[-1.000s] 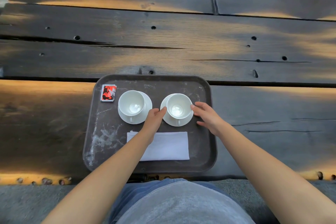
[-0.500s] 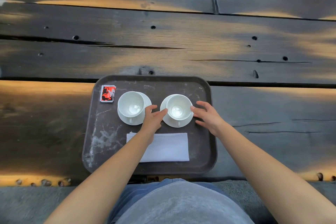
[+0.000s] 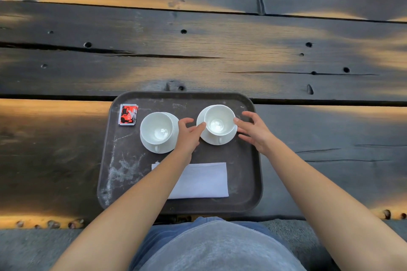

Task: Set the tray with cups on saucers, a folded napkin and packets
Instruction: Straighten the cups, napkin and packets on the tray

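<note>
The left hand (image 3: 188,133) and right hand (image 3: 253,131), fingers spread, seemingly touch the right cup (image 3: 220,120) (on its saucer (image 3: 210,139)).

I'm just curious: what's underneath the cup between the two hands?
A white saucer, resting on the brown tray. The cup covers its middle, so only the rim shows.

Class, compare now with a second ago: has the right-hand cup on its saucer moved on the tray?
Yes. The right cup and its saucer shifted away from the person, towards the far rim of the tray.
</note>
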